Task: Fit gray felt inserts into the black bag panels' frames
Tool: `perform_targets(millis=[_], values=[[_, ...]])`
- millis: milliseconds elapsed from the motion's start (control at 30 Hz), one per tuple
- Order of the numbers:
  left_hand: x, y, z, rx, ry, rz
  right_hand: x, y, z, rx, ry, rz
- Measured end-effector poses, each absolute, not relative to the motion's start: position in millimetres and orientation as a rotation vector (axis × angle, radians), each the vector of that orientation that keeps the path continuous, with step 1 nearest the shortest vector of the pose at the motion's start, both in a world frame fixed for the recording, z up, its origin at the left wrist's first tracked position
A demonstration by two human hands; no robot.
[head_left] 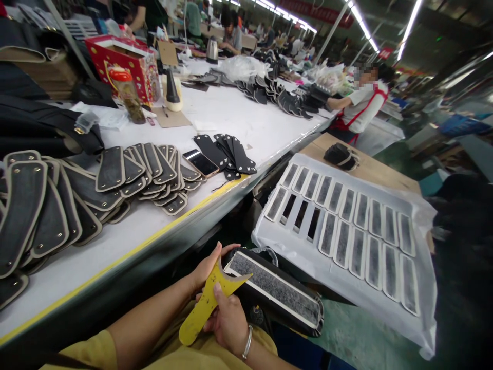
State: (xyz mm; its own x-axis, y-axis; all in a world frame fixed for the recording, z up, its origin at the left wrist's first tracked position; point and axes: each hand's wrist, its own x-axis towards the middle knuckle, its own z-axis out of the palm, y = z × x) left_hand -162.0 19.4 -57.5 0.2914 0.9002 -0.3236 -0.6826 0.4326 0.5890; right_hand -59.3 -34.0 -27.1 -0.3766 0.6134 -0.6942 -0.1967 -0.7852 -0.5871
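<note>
A long black strap piece (277,290) with a white edge and a grey coated face lies low in the middle, over my lap. My left hand (206,264) is at its near end, fingers curled behind it and partly hidden. My right hand (227,321), with a bracelet on the wrist, is closed round a yellow flat scraper-like tool (204,306). The thumb presses on the tool, and its pointed tip rests on the near end of the strap piece.
A white sheet (292,246) on a low stand to the right holds rows of grey-coated pieces. The long white table (127,241) at left carries piles of black strap pieces (50,205), a phone (201,163) and a red box (127,64). Another person (362,105) sits beyond.
</note>
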Motion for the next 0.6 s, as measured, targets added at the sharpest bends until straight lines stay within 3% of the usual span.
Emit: perform_targets(millis=[600], values=[[-157, 22, -46, 0.403, 0.821, 1.065, -53, -33, -30, -1.377, -0.522, 2.188]])
